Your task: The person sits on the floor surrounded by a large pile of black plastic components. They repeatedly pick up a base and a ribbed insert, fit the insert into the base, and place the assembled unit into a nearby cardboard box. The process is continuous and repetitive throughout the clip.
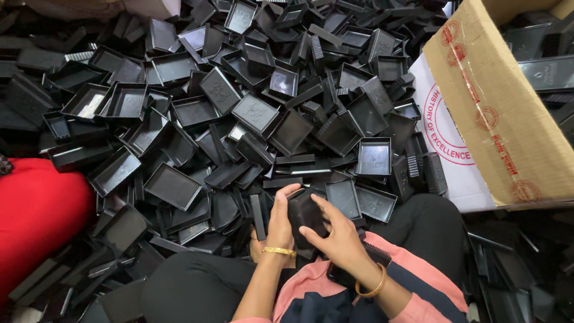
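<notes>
A black plastic box part sits between both my hands, low in the middle of the head view. My left hand grips its left side, thumb over the top edge. Fingers of my right hand press on its right face. Each wrist carries a gold bangle. More black pieces lie on my lap under my right forearm. Just beyond my hands spreads a big heap of black plastic trays and lids, many lying open side up.
An open cardboard carton with a white flap stands at the right, black parts inside it. A red cloth-covered shape is at the left edge. My legs in black trousers rest among loose black pieces on both sides.
</notes>
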Demonstrator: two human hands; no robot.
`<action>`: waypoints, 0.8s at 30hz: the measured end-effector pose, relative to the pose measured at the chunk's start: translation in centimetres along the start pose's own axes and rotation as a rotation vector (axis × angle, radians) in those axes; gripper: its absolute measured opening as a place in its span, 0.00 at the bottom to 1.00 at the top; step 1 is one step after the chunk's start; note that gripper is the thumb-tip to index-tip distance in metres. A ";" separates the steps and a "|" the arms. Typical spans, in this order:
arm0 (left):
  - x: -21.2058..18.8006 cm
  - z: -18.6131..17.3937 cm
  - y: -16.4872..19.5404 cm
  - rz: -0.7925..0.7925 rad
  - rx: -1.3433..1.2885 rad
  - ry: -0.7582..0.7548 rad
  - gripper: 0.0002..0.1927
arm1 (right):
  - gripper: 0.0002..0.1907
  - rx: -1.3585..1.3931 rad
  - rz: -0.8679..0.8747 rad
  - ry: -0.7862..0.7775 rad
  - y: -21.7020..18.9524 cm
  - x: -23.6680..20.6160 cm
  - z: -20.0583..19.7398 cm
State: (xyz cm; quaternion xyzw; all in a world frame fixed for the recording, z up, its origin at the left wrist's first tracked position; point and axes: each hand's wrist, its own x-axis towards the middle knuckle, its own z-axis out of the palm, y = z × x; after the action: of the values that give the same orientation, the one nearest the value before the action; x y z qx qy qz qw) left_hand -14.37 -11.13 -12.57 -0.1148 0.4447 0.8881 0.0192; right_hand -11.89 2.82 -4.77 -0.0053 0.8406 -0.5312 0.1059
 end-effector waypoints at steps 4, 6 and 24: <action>-0.3 0.4 0.6 0.044 0.084 -0.029 0.27 | 0.41 -0.052 0.009 -0.033 1.2 0.5 -0.2; -0.3 0.6 1.2 0.134 0.260 -0.075 0.25 | 0.35 0.200 0.126 -0.191 1.9 1.2 -1.4; -0.5 0.0 3.1 0.462 0.877 0.134 0.23 | 0.20 -0.255 -0.181 -0.124 -2.8 1.4 -7.3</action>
State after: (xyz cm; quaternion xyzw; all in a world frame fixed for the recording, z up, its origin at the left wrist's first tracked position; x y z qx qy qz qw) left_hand -14.29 -12.94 -10.04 -0.0512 0.7904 0.5891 -0.1602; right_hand -14.86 7.93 0.50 -0.1274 0.8892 -0.4260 0.1076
